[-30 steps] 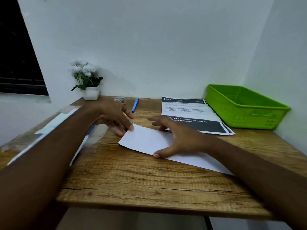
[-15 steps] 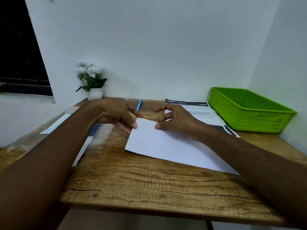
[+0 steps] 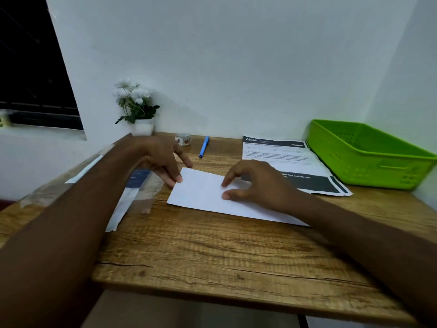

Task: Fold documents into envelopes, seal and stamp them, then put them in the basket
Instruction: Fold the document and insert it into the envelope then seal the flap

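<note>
Paper (image 3: 208, 195), white and folded to a long rectangle, lies flat near the middle of the wooden surface (image 3: 212, 252) in the head view. It is turned at a slant, so its left end points toward the far left.

The left hand (image 3: 160, 159) reaches in from the left with its fingers stretched out and spread. One fingertip touches the paper's far left corner, and the hand holds nothing.

The right hand (image 3: 257, 183) sits over the right half of the paper with its fingers loosely bent. The tips of its forefinger and thumb rest on the sheet with a gap between them. It presses the paper rather than gripping it, and the forearm hides the sheet's right end.

Beyond the right hand lies a stack of printed documents (image 3: 283, 157) with dark bands and the number 2684 at the top. Just beside it, in the far right corner against the wall, stands a green basket (image 3: 369, 157); nothing can be seen inside it from this angle.

A blue pen (image 3: 204, 146) lies near the back edge, with a small roll (image 3: 183, 139) just to its left, its print too small to read. A white pot of white flowers (image 3: 142, 126) stands in the far left corner. Under the left forearm lies a clear plastic sleeve (image 3: 132, 192) with white and dark blue sheets inside.
</note>
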